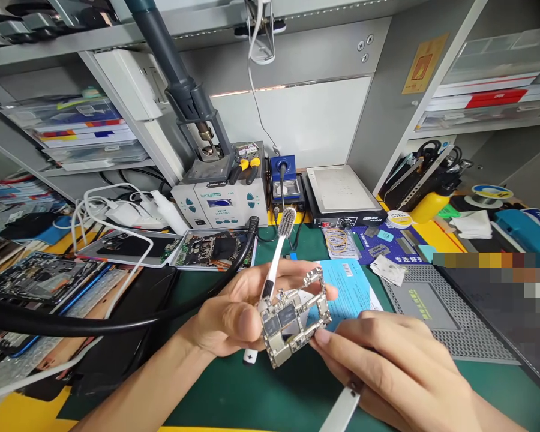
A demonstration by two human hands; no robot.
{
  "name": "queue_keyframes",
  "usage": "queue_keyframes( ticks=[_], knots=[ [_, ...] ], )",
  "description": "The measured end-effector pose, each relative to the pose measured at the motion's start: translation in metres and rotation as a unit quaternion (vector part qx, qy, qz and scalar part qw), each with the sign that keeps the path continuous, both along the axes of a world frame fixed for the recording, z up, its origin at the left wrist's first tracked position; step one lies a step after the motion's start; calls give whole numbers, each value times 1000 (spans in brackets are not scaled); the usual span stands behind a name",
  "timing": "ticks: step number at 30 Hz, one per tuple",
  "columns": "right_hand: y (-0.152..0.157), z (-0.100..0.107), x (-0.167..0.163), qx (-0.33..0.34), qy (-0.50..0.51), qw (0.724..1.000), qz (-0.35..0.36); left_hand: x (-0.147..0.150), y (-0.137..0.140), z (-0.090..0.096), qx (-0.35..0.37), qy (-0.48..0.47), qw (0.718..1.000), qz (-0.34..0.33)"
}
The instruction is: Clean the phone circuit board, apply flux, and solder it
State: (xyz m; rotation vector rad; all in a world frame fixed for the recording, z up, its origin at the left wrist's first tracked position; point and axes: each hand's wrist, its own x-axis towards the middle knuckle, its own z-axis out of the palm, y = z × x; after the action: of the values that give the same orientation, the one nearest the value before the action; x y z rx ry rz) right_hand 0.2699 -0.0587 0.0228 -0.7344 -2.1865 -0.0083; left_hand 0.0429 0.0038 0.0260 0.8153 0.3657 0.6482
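My left hand (236, 309) is closed round a small phone circuit board (281, 321), tilted up with its metal shields and an open frame section showing. The same hand also holds a white toothbrush (276, 261), its grey bristles up and its handle end poking out below the fingers. At the board's lower right edge, the fingertips of my right hand (382, 357) are pinched together, touching or almost touching it. A flat pale handle (342, 411) sticks out beneath that hand; its working tip is hidden by the fingers.
A thick black hose (162, 318) crosses the left side in front of a hot-air station (225, 195). Behind the hands lie a blue sheet (346, 288) and a hot plate (342, 195). Opened devices (40, 279) crowd the left; a perforated grey mat (450, 318) is at right.
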Motion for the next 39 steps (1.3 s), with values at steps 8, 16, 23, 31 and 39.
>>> queue_keyframes(
  ticks=[8,16,23,31,39],
  knots=[
    [-2,16,-4,5,-10,1000,-8,-2,-1,3,134,60,989,-19],
    [0,11,-3,-14,-33,999,-2,-2,-8,12,118,78,990,-19],
    [-1,5,-5,-9,-26,1000,-4,3,-8,9,43,14,999,-12],
    [-1,-12,-12,-87,163,983,-18,6,3,12,-185,-35,971,148],
    [11,-10,-15,-110,440,885,-102,3,4,15,-252,-23,951,176]
  ],
)
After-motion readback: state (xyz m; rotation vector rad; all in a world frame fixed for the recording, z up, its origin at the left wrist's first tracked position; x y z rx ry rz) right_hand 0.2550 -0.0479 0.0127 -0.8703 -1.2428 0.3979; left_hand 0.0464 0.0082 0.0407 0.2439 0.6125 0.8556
